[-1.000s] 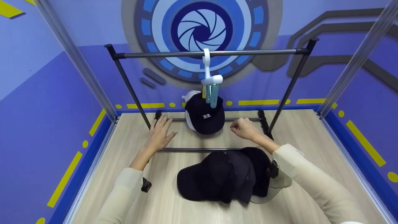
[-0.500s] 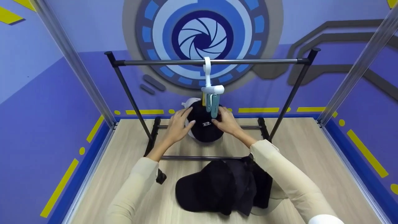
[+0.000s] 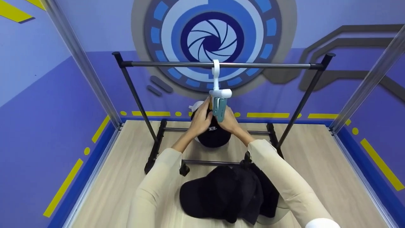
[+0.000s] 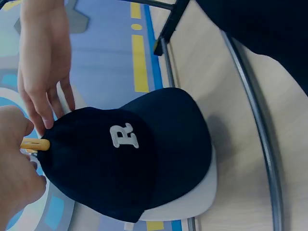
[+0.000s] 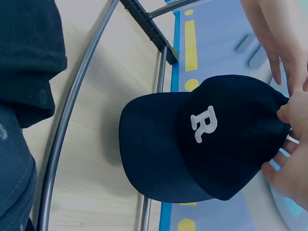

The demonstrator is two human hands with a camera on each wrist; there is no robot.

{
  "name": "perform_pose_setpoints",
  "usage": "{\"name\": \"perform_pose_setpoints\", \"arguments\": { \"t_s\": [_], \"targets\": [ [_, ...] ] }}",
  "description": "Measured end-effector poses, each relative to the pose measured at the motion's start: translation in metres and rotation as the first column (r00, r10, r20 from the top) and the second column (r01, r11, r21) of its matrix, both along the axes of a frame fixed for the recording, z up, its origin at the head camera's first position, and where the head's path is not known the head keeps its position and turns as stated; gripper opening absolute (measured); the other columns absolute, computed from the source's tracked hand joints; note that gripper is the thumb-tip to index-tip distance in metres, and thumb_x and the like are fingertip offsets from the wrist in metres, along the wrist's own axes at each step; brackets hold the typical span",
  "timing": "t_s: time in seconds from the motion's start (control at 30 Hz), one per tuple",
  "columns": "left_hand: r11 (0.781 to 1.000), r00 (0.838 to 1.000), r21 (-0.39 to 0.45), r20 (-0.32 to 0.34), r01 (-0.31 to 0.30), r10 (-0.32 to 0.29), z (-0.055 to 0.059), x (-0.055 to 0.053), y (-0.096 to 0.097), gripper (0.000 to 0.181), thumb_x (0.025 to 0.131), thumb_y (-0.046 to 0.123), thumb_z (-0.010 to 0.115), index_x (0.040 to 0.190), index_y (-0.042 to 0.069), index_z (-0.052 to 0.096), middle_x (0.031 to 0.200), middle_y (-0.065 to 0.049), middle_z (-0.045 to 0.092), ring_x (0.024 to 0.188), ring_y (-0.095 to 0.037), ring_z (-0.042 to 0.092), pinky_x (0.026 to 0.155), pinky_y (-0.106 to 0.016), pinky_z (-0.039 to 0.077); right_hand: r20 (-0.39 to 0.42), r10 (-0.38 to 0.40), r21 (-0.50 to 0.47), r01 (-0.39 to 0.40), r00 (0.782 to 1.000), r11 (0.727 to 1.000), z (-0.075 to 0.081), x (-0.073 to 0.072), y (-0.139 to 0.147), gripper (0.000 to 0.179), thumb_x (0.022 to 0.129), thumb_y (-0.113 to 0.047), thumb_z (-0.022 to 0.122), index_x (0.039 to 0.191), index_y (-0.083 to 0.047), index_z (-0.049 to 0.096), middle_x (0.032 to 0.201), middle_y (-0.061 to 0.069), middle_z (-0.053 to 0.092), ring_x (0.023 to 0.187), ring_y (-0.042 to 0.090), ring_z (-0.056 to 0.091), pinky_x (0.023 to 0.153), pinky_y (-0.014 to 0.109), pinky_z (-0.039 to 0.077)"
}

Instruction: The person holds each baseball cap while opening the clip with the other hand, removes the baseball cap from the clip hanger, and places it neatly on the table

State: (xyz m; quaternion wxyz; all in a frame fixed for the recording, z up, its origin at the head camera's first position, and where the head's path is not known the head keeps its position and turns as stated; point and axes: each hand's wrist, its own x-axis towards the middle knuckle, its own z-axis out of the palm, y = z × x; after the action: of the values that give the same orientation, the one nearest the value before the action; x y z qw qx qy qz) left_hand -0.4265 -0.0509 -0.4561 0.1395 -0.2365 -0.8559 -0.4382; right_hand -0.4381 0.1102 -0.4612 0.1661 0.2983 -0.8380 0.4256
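Note:
A black cap (image 3: pixel 213 137) with a white letter R hangs brim-down, its crown under the yellow clip (image 4: pixel 36 144) of a white hanger (image 3: pixel 216 80). A white cap (image 4: pixel 187 202) shows behind it. My left hand (image 3: pixel 200 120) is at the crown's top, thumb and fingers curled round the yellow clip. From the other side my right hand (image 3: pixel 228 122) grips the top of the crown between thumb and fingers; in the right wrist view this right hand (image 5: pixel 294 154) hides the clip. Teal clips (image 3: pixel 219 109) of the hanger overlap the right hand in the head view.
The hanger hooks over the top rail (image 3: pixel 259 66) of a metal rack. In front of the rack's low bar (image 3: pixel 205 162) lies a row of dark caps (image 3: pixel 215 193), with an olive-grey brim (image 3: pixel 275 217) under my right sleeve. Purple-blue walls (image 3: pixel 57 126) enclose the wooden surface.
Both hands came inward from either side of the hanging cap, first to its crown, then up to the clip at its top. The head view shifted slightly.

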Motion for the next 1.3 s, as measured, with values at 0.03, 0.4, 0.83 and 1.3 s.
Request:
{"name": "perform_pose_setpoints", "arguments": {
  "t_s": [0.03,0.4,0.83,1.3],
  "targets": [
    [1.0,1.0,0.018,0.019,0.005,-0.005,0.003,-0.002,0.001,0.06,0.105,0.006,0.045,0.16,-0.002,0.023,0.165,-0.022,0.03,0.153,-0.036,0.032,0.126,-0.048,0.028,0.03,-0.021,0.014,0.02,0.999,1.0,0.002,0.001,0.0,0.045,0.104,-0.01,0.052,0.145,0.008,0.049,0.129,0.032,0.062,0.125,0.044,0.057,0.111,0.056,0.042],
    [0.978,0.995,0.205,0.103,-0.024,0.003,0.022,-0.007,0.007,0.044,0.105,0.005,0.045,0.147,-0.01,0.042,0.148,-0.027,0.051,0.138,-0.036,0.05,0.117,-0.047,0.04,0.129,-0.145,0.156,0.124,0.981,0.98,0.021,0.002,-0.002,0.016,0.099,-0.011,0.061,0.098,0.004,0.065,0.088,0.018,0.058,0.086,0.033,0.052,0.079,0.038,0.04],
    [0.936,0.937,0.342,0.347,-0.088,-0.039,0.024,-0.008,0.009,0.05,0.102,0.004,0.046,0.151,-0.001,0.042,0.155,-0.019,0.047,0.139,-0.025,0.046,0.114,-0.034,0.037,0.203,-0.091,0.139,0.063,0.975,0.988,0.023,0.013,0.008,0.018,0.102,-0.012,0.061,0.108,0.004,0.068,0.108,0.023,0.069,0.099,0.037,0.064,0.089,0.048,0.049],
    [0.861,0.887,0.466,0.461,-0.206,-0.037,0.022,-0.005,0.013,0.025,0.095,-0.005,0.044,0.115,-0.001,0.058,0.119,-0.011,0.061,0.108,-0.018,0.054,0.094,-0.028,0.042,0.197,-0.068,0.138,0.041,0.978,0.99,0.019,0.023,0.01,0.014,0.099,-0.008,0.065,0.093,0.004,0.071,0.075,0.012,0.064,0.064,0.013,0.046,0.065,0.027,0.037]
  ]
}}
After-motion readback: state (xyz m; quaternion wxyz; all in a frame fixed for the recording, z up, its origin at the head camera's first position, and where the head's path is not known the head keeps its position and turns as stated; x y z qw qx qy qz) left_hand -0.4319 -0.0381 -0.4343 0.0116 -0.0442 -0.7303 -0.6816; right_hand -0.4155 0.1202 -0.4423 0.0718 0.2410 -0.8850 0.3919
